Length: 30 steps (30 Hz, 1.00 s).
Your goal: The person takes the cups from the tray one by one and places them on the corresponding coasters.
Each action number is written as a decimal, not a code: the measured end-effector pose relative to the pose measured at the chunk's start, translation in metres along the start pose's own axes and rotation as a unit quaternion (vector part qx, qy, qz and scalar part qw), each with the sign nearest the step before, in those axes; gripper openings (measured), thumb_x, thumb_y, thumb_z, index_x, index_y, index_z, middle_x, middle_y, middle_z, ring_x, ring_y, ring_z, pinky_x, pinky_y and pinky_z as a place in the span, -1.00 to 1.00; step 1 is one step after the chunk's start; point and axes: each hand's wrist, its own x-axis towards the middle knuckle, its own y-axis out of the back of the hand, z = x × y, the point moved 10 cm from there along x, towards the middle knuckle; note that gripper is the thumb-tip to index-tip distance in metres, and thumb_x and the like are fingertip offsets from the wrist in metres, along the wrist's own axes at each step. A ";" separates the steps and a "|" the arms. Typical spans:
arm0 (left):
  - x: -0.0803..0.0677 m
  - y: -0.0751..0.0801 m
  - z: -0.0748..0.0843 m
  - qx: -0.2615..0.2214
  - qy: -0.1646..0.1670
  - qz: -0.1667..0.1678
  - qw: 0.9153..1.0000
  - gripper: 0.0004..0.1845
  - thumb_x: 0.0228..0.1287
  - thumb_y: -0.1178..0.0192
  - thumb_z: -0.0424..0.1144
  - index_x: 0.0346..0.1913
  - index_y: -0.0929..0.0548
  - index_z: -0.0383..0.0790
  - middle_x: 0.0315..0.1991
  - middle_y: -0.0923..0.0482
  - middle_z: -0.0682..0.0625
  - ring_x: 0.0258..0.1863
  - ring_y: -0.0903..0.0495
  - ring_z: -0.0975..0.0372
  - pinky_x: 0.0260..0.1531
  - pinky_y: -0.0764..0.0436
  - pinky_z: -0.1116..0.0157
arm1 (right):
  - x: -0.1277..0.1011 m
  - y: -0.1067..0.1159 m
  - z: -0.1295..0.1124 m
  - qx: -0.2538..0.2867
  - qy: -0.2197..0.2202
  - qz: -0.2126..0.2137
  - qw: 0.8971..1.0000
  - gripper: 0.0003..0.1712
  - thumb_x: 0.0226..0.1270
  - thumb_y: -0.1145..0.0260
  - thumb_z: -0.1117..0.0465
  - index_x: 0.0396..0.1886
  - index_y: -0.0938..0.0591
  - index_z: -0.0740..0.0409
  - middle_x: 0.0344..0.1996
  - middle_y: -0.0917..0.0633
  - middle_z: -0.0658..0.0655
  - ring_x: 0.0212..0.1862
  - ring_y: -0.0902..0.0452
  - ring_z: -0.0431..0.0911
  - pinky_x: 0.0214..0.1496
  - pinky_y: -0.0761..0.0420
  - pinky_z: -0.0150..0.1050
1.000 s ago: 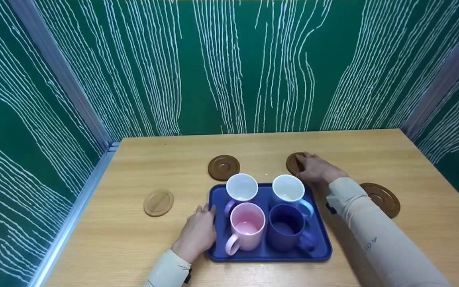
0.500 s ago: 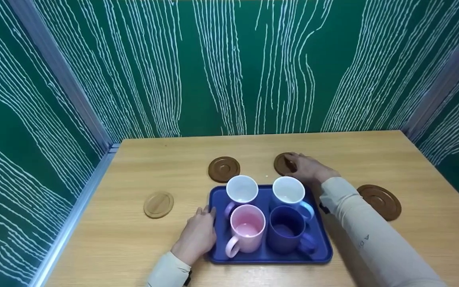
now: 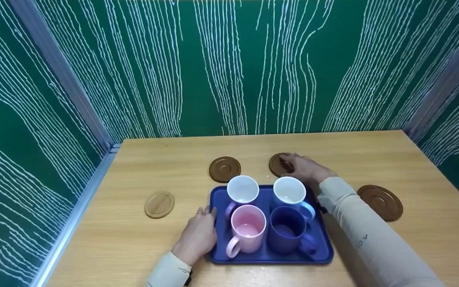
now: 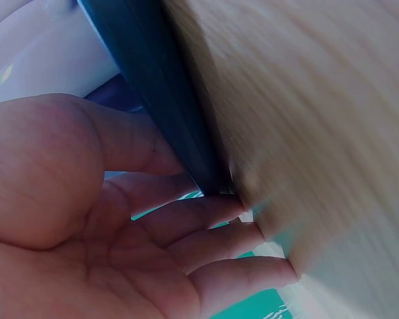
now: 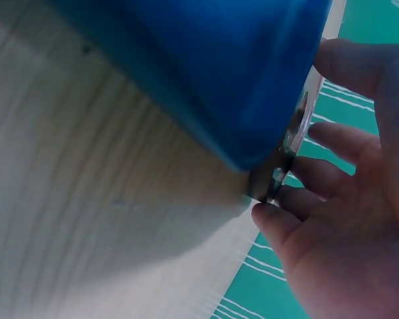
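At the far side of the table, my right hand (image 3: 304, 168) grips a round brown wooden coaster (image 3: 277, 164). In the right wrist view, the coaster (image 5: 287, 149) shows edge-on between thumb and fingers, partly behind the blue tray corner (image 5: 213, 93). My left hand (image 3: 197, 236) holds the left edge of the blue tray (image 3: 321, 255). In the left wrist view, its thumb and index finger reach over the tray rim (image 4: 153, 86), with other fingertips down on the table. On the tray stand a pink mug (image 3: 248, 231), a dark blue mug (image 3: 287, 233) and two white-lined mugs, one the purple-handled mug (image 3: 242, 189), one the light-blue-handled mug (image 3: 289, 190).
A brown coaster (image 3: 224, 169) lies behind the tray, and a larger one, a brown coaster (image 3: 381, 202), sits right of the forearm. A pale wooden coaster (image 3: 159, 204) is on the left. Green panels (image 3: 213, 71) with white lines border the table (image 3: 118, 239).
My right hand has slid the brown coaster leftward along the table, behind the light-blue-handled mug. The left hand and the tray have stayed where they were.
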 end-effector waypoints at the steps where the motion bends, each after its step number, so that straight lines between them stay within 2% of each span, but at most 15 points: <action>1: 0.000 0.000 0.000 -0.001 0.001 -0.001 1.000 -0.48 0.25 -0.13 -0.50 0.30 -0.55 -0.56 0.29 -0.49 -0.51 0.30 -0.47 -0.37 0.15 -0.55 -0.29 | 0.000 0.000 0.000 0.004 -0.001 -0.001 1.000 -0.04 0.36 -0.38 -0.07 0.63 -0.24 0.15 0.56 -0.25 0.41 0.54 -0.11 0.43 0.50 -0.24 0.33; 4: 0.000 0.001 0.000 -0.003 0.002 0.001 1.000 -0.49 0.26 -0.13 -0.50 0.30 -0.55 -0.57 0.29 -0.49 -0.51 0.30 -0.47 -0.37 0.15 -0.54 -0.30 | 0.000 0.000 0.000 0.026 -0.013 -0.005 1.000 -0.02 0.32 -0.43 -0.09 0.63 -0.25 0.07 0.56 -0.25 0.38 0.54 -0.15 0.38 0.50 -0.26 0.30; 8: 0.000 0.003 0.001 -0.002 0.001 0.007 1.000 -0.50 0.25 -0.12 -0.50 0.28 -0.56 -0.56 0.27 -0.51 -0.50 0.29 -0.49 -0.36 0.12 -0.56 -0.29 | -0.002 0.001 -0.003 0.044 -0.005 0.000 0.999 0.00 0.26 -0.48 -0.11 0.61 -0.30 0.06 0.51 -0.35 0.35 0.46 -0.33 0.28 0.44 -0.38 0.24; 11: -0.001 0.004 0.002 0.001 0.001 0.009 1.000 -0.50 0.24 -0.12 -0.49 0.26 -0.58 -0.56 0.26 -0.52 -0.50 0.28 -0.50 -0.36 0.11 -0.58 -0.29 | -0.003 0.002 -0.006 0.047 0.012 0.005 0.999 -0.06 0.29 -0.45 -0.06 0.59 -0.33 0.08 0.46 -0.39 0.33 0.39 -0.40 0.25 0.40 -0.42 0.20; 15: 0.000 0.004 0.001 0.000 0.001 0.008 1.000 -0.51 0.25 -0.11 -0.50 0.26 -0.58 -0.57 0.26 -0.52 -0.50 0.28 -0.49 -0.37 0.11 -0.57 -0.30 | -0.008 0.008 -0.006 0.041 0.012 0.016 0.999 -0.13 0.35 -0.42 -0.02 0.59 -0.35 0.06 0.51 -0.31 0.39 0.46 -0.32 0.33 0.45 -0.35 0.26; 21: 0.000 0.002 0.001 -0.001 0.002 0.004 1.000 -0.50 0.25 -0.14 -0.49 0.27 -0.56 -0.57 0.27 -0.51 -0.51 0.28 -0.50 -0.36 0.11 -0.58 -0.27 | -0.020 0.019 0.002 0.038 -0.022 0.025 0.999 -0.12 0.38 -0.40 -0.04 0.61 -0.31 0.06 0.57 -0.22 0.39 0.52 -0.22 0.38 0.48 -0.26 0.34; 25: 0.000 0.001 0.001 -0.002 0.003 -0.002 1.000 -0.49 0.26 -0.14 -0.49 0.29 -0.55 -0.57 0.28 -0.49 -0.51 0.29 -0.48 -0.35 0.13 -0.57 -0.27 | -0.031 0.028 0.006 0.056 -0.050 0.031 0.997 -0.13 0.44 -0.36 0.05 0.63 -0.24 0.12 0.60 -0.16 0.39 0.55 -0.15 0.38 0.51 -0.19 0.34; 30: -0.001 0.001 0.001 -0.005 0.003 -0.001 1.000 -0.51 0.29 -0.11 -0.49 0.28 -0.56 -0.57 0.27 -0.50 -0.52 0.30 -0.48 -0.35 0.15 -0.55 -0.27 | -0.048 0.038 0.007 0.074 -0.067 0.037 0.994 -0.16 0.48 -0.28 0.14 0.65 -0.18 0.16 0.61 -0.12 0.40 0.50 -0.25 0.34 0.51 -0.23 0.31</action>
